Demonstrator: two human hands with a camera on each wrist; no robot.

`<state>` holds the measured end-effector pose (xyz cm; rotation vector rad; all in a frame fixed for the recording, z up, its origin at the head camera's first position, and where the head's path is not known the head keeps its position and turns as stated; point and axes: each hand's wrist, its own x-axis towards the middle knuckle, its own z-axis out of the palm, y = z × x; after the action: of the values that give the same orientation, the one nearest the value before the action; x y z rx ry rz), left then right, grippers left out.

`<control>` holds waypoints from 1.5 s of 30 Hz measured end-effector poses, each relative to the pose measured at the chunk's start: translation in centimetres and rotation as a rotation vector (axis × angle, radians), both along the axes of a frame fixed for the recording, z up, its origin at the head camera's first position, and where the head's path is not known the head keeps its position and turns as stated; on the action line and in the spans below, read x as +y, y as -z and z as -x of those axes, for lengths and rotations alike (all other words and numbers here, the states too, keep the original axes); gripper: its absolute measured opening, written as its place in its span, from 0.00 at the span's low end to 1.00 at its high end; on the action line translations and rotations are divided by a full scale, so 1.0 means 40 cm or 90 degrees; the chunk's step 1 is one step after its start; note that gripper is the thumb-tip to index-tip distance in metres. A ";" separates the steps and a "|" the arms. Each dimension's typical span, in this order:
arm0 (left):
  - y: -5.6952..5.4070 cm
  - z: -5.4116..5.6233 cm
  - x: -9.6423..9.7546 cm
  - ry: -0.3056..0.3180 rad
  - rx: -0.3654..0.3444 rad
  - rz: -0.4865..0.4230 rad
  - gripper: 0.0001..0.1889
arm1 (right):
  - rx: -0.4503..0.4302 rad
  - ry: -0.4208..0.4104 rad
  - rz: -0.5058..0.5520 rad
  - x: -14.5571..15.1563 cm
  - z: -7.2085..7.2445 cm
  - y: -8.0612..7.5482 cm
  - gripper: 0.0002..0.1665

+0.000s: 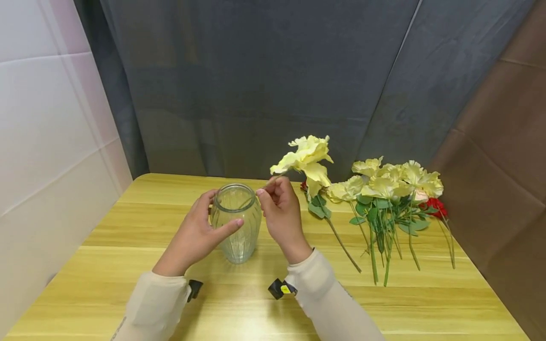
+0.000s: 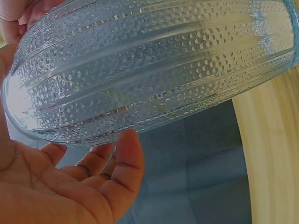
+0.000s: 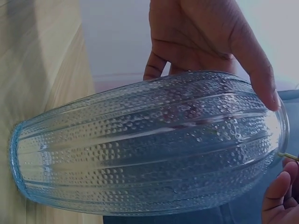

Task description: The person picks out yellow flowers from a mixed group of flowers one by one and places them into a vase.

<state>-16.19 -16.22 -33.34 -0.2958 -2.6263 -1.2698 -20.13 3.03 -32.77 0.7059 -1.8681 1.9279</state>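
A clear glass vase (image 1: 238, 239), ribbed and covered in raised dots, stands upright on the table. My left hand (image 1: 197, 237) holds it near the top, thumb across the near side and fingers around the far left. In the right wrist view that left thumb (image 3: 265, 86) lies just below the rim. My right hand (image 1: 285, 220) pinches the thin stem of a yellow ruffled flower (image 1: 310, 158) at the right of the vase mouth. The bloom leans up and to the right. Its stem end (image 3: 286, 156) shows at the rim in the right wrist view.
To the right lies a bunch of yellow flowers (image 1: 384, 182) with green stems toward me. A red flower (image 1: 436, 206) lies at its right edge. Closer in, a single stem (image 1: 341, 244) lies slanted on the wooden table (image 1: 123, 241). Grey curtains (image 1: 256, 85) hang behind.
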 end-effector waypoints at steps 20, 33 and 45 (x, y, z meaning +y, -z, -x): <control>0.003 0.001 0.000 -0.002 -0.012 -0.003 0.50 | -0.074 -0.010 -0.031 0.009 0.000 0.010 0.05; 0.006 0.003 -0.003 0.011 -0.028 -0.012 0.50 | -0.104 0.001 -0.171 0.154 0.062 0.030 0.12; -0.001 -0.001 -0.003 0.005 -0.039 -0.006 0.52 | -0.192 0.166 -0.485 0.413 0.198 0.040 0.10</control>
<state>-16.16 -16.36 -33.28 -0.2707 -2.6721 -1.3127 -28.06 19.56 -34.35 0.3359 -2.7558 1.1793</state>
